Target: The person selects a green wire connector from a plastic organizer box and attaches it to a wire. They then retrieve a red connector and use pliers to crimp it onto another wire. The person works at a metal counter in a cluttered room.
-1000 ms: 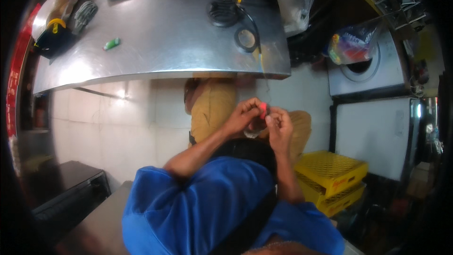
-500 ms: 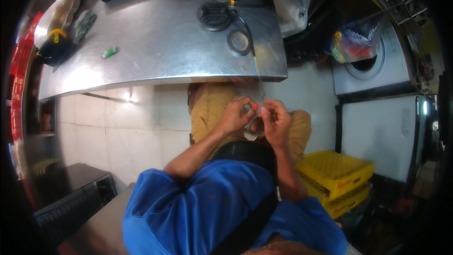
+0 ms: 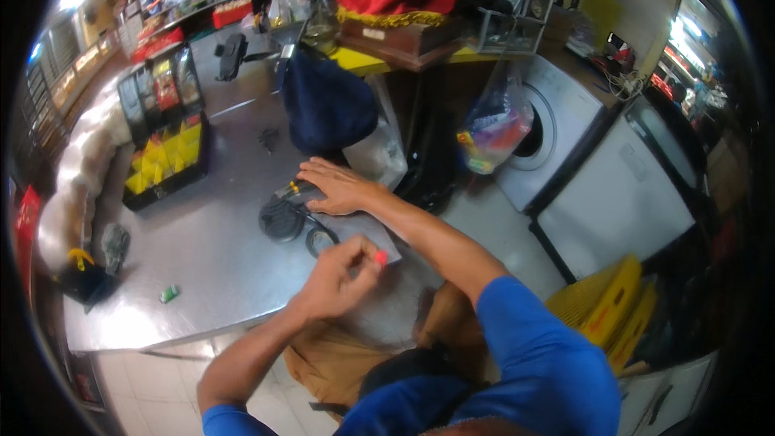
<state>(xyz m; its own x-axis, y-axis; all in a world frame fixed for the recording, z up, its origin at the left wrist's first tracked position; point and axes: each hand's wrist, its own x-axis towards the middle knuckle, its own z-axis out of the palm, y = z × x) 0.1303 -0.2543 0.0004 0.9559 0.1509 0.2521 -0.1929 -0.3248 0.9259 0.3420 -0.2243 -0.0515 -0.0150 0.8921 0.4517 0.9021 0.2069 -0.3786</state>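
My left hand [image 3: 335, 281] is closed in a pinch above the table's near right corner, with a small bright red piece [image 3: 381, 257] at its fingertips; its exact kind is too small to tell. Reaching across from the right, my right hand [image 3: 343, 188] has its fingers stretched out over the table edge. Beneath and beside them lies a black cable with a yellow tie [image 3: 295, 186]; whether the fingers touch it I cannot tell. A black round coil [image 3: 281, 219] lies to the left. Between it and my left hand is a dark roll of tape [image 3: 320, 240], partly hidden.
The metal table [image 3: 218, 250] holds a black tray with yellow compartments [image 3: 167, 160], a small green item [image 3: 169, 294] and a phone on a holder [image 3: 231, 56]. A dark blue cloth bag [image 3: 327, 101] hangs at the far edge. Yellow crates [image 3: 605, 307] stand right, near a washing machine [image 3: 557, 113].
The view has tipped up toward the table. My right hand has left the other hand at my lap and reached forward over the table; my left hand has risen, keeping the red piece.
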